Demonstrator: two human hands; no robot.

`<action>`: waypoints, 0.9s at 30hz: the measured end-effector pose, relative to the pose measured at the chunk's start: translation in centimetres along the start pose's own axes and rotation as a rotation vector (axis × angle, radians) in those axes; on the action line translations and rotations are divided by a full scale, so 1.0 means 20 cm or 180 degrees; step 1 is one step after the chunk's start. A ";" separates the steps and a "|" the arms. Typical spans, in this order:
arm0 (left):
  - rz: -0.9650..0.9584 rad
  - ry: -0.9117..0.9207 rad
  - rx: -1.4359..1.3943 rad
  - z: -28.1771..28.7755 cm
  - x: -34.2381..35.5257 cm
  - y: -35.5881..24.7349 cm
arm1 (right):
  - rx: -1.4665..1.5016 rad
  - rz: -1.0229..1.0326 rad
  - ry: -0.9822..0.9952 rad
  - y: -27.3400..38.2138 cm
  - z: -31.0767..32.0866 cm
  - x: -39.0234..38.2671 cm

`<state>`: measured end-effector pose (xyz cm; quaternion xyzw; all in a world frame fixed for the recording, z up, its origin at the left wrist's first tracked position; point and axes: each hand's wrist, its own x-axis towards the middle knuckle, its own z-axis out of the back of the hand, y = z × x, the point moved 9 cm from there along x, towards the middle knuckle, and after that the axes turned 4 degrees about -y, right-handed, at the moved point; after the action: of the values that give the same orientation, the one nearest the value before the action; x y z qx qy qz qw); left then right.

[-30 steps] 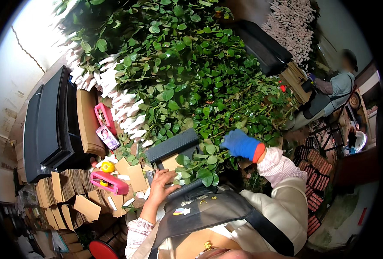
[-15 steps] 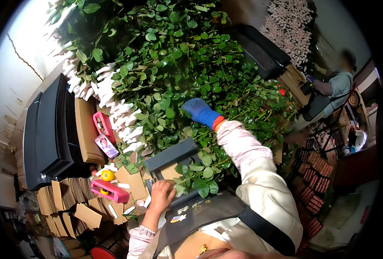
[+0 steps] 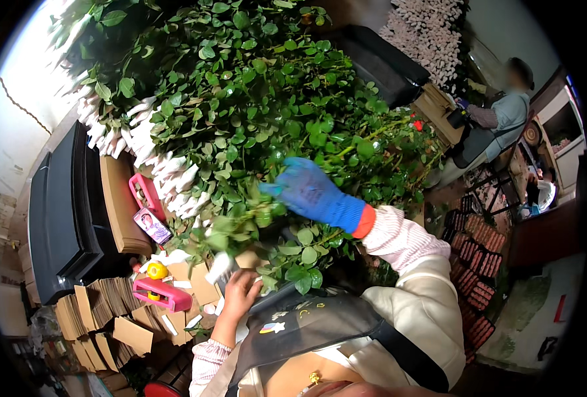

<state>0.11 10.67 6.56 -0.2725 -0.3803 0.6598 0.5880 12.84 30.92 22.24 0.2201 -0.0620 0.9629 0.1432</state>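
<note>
My right hand [image 3: 310,190], in a blue glove with an orange cuff, is closed on the leafy stem of a rose [image 3: 230,228], blurred by motion. A white sleeve [image 3: 220,266] covers what looks like the rose's bud end, hanging just above my left hand [image 3: 242,291]. That left hand is bare, its fingers loosely bent and slightly apart, beside a dark grey tray at my apron. Leafy stems [image 3: 300,258] lie across the tray. Beyond my hands spreads a large heap of leafy rose stems [image 3: 240,112], many with white-sleeved heads [image 3: 174,182] along the left side.
At the left stand black panels [image 3: 62,212], brown cardboard sheets [image 3: 125,205], a phone [image 3: 152,226], two pink tape dispensers [image 3: 164,295] and a yellow tape roll [image 3: 157,270]. Cut cardboard pieces [image 3: 95,311] are stacked lower left. Another person [image 3: 505,119] sits at the far right.
My right hand has come nearer from the heap, bringing a rose with a white-sleeved end toward my left hand. My left hand stays near the tray, its fingers slightly more spread.
</note>
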 end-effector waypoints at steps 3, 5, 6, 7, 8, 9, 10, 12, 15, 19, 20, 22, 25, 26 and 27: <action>-0.0226 0.0015 0.0047 0.00 0.03 -0.02 | -0.0292 -0.0045 -0.0367 -0.03 -0.11 0.18; -0.0205 0.0051 0.0042 0.01 0.02 0.01 | -0.0096 0.0164 -0.0462 0.10 -0.04 0.21; -0.0250 0.0049 0.0049 0.00 -0.02 0.01 | 0.0012 0.0322 -0.0472 0.18 0.03 0.23; -0.0068 -0.0026 -0.0215 -0.02 -0.04 0.11 | 0.0328 0.0385 -0.0451 0.21 0.12 0.21; -0.0208 -0.0015 -0.0253 -0.04 -0.04 0.14 | 0.0610 0.0361 -0.0228 0.19 0.17 0.14; 0.0134 0.0024 -0.0301 -0.05 -0.05 0.16 | 0.0883 0.0374 -0.0005 0.17 0.19 0.06; 0.0464 0.0076 -0.0361 -0.06 -0.05 0.18 | 0.1158 0.0259 0.0398 0.14 0.17 -0.04; 0.0577 -0.0030 -0.0998 -0.08 -0.06 0.21 | 0.0955 0.0025 0.1175 0.02 0.07 -0.31; 0.0545 -0.0279 -0.1622 -0.04 -0.03 0.17 | 0.0203 -0.0450 0.2065 -0.13 -0.12 -0.61; 0.0517 -0.0321 -0.1229 -0.03 -0.04 0.19 | 0.0017 -0.1134 0.2915 -0.23 -0.39 -0.86; 0.0367 -0.0306 -0.0991 -0.03 -0.04 0.19 | -0.0236 -0.1007 0.2973 -0.21 -0.41 -0.87; 0.0071 -0.0286 -0.0523 -0.04 -0.05 0.18 | -0.0746 -0.0732 0.3081 -0.18 -0.46 -0.86; 0.0331 -0.0336 -0.0361 0.00 -0.07 0.12 | -0.0472 -0.0968 0.3477 -0.16 -0.31 -0.51; 0.0454 -0.0292 -0.0343 0.02 -0.07 0.10 | -0.0332 -0.1114 0.3581 -0.17 -0.30 -0.39; 0.0448 -0.0213 -0.0317 0.02 -0.05 0.07 | -0.0102 -0.1205 0.3199 -0.20 -0.35 -0.24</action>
<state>-0.88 9.55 5.50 -0.3052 -0.4120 0.6885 0.5129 15.39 34.82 14.07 -0.2628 0.0403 0.9059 0.3297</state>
